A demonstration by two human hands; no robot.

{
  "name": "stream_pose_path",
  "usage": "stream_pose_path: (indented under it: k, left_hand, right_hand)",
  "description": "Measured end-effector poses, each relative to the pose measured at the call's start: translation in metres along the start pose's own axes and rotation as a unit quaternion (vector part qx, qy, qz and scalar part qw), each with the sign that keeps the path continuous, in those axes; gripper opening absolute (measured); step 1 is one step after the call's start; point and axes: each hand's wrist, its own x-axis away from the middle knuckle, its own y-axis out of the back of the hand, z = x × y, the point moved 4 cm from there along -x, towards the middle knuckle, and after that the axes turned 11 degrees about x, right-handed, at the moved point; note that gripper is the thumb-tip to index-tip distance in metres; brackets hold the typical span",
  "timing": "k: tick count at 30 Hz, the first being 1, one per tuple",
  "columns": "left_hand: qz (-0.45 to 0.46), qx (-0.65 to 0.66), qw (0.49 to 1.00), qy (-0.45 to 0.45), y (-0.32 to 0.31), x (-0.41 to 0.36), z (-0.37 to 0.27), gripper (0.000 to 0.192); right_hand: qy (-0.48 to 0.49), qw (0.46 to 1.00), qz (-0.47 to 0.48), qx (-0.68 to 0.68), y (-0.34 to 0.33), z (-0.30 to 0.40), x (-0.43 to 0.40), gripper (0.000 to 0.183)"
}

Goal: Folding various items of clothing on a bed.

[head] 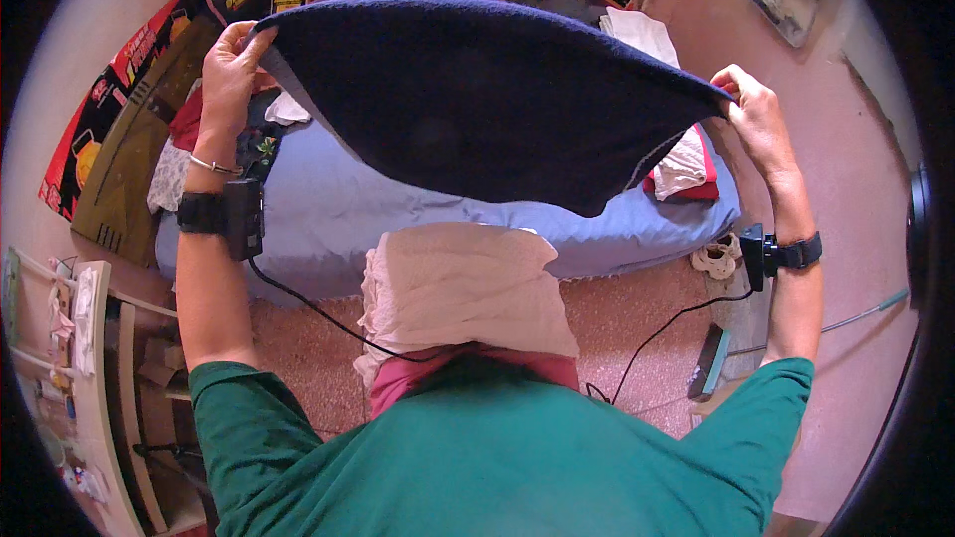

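A dark navy cloth (477, 104) hangs stretched between my two raised hands, its upper edge bowed away from me. At its left corner, my left hand (235, 63) pinches the fabric between thumb and fingers. My right hand (750, 108) grips the opposite corner, a little lower in the picture. The cloth's lower edge sags over the blue bed sheet (321, 201) and covers part of it from sight. Closer to me, a folded pale pink cloth (470, 287) lies across my lap, over red fabric (403, 384).
Folded white and red textiles (683, 171) rest at the bed's right end. More clothes (175, 171) are piled at the left by a wooden board (142, 156). A shelf unit (112, 388) stands at left. White shoes (716, 259) and a broom (712, 362) are on the floor at right.
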Motion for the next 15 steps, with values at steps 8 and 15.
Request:
stream_pose_path:
  k: [8,15]
  left_hand:
    - [0.039,0.307,0.945,0.102,0.014,-0.001,0.042,0.016]
    - [0.034,0.320,0.938,0.130,0.022,0.006,0.062,0.017]
  right_hand:
    - [-0.176,0.918,0.138,-0.329,-0.020,0.012,-0.010,0.017]
    - [-0.160,0.814,0.155,-0.537,-0.055,0.016,-0.020,0.023]
